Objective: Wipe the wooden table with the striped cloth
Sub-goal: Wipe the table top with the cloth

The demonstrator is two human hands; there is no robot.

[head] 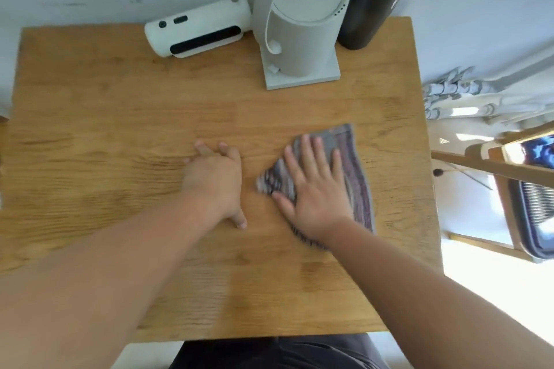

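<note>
Pressing striped cloth [356, 183] flat under right hand [314, 192], fingers straight and spread, palm down, right of centre on tabletop [120, 117]. Bracing with left hand [212, 180] on bare wood just beside cloth, fingers loosely extended, gripping nothing. Judged mid-wipe, going by motion blur on hands and cloth. Hold even palm pressure to slide cloth rather than bunch it at crumpled left corner. Work in overlapping passes toward left half. Lift left hand clear before sweeping through. Slow down near kettle [302, 18], white device [198, 30] and dark bottle [380, 0] along far edge; skirt kettle base without nudging.
</note>
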